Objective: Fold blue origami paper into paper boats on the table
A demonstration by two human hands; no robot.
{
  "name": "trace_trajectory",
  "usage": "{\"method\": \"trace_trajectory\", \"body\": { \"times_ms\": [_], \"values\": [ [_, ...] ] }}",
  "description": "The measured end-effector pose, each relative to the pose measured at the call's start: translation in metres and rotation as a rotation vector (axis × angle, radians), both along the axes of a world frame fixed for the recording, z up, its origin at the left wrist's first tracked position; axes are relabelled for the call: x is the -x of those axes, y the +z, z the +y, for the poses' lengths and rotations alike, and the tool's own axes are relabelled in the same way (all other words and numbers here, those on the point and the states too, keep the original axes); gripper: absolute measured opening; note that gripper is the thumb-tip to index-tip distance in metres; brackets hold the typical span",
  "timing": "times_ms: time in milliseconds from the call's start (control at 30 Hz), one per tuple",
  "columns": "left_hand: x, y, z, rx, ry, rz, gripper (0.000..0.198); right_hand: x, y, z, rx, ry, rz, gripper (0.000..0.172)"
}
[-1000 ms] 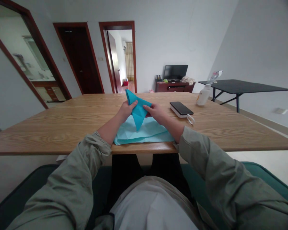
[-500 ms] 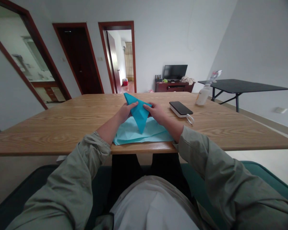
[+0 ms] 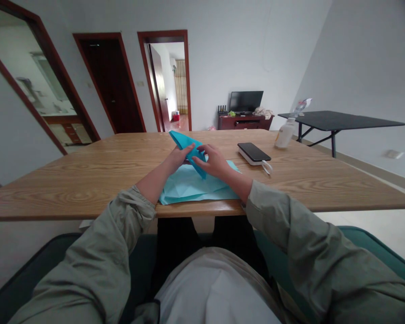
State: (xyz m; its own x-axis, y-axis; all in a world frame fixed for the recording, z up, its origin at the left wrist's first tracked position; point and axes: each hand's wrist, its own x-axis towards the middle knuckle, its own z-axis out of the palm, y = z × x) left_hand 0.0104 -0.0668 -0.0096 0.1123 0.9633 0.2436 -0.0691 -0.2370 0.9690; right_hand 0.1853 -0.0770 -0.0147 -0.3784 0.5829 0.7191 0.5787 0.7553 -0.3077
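A folded piece of blue paper [image 3: 182,140] is held up and tilted above the near edge of the table. My left hand [image 3: 176,159] grips it from the left, thumb on top and the other fingers hidden beneath. My right hand [image 3: 215,162] is at its right part, thumb and fingertips bent against the folded layers; the exact pinch is partly hidden. Below both hands, a larger light-blue paper sheet [image 3: 185,186] lies folded and creased on the table.
The wooden table [image 3: 97,180] spreads out before me. To the right are a phone [image 3: 254,152] on a white box-like item with a strap, and a translucent bottle [image 3: 285,134]. Farther back stand a black folding table [image 3: 344,120] and a television [image 3: 246,101].
My right hand has shifted left across the blue paper, its fingers now bent over the middle. The paper has turned and its lower point is less visible. My left hand stays nearly in place.
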Motion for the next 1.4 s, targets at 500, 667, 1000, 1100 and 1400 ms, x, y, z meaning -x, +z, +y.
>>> {"method": "trace_trajectory", "body": {
  "times_ms": [500,667,1000,1100,1400],
  "values": [
    [0.005,0.001,0.001,-0.177,-0.111,0.065,0.053,0.001,-0.009,0.013,0.243,0.103,0.194,0.057],
    [0.008,0.0,0.007,-0.23,-0.088,0.082,0.055,0.0,-0.004,0.011,0.268,0.08,0.22,0.036],
    [0.012,-0.001,0.014,-0.298,0.007,0.163,0.059,-0.004,-0.003,0.014,0.221,0.033,0.164,0.021],
    [0.013,0.0,0.013,-0.34,0.047,0.208,0.053,-0.004,-0.003,0.014,0.217,-0.005,0.15,0.018],
    [0.021,0.002,0.014,-0.533,0.322,0.429,0.032,-0.019,0.005,0.023,0.182,-0.289,0.223,0.008]
  ]
}}
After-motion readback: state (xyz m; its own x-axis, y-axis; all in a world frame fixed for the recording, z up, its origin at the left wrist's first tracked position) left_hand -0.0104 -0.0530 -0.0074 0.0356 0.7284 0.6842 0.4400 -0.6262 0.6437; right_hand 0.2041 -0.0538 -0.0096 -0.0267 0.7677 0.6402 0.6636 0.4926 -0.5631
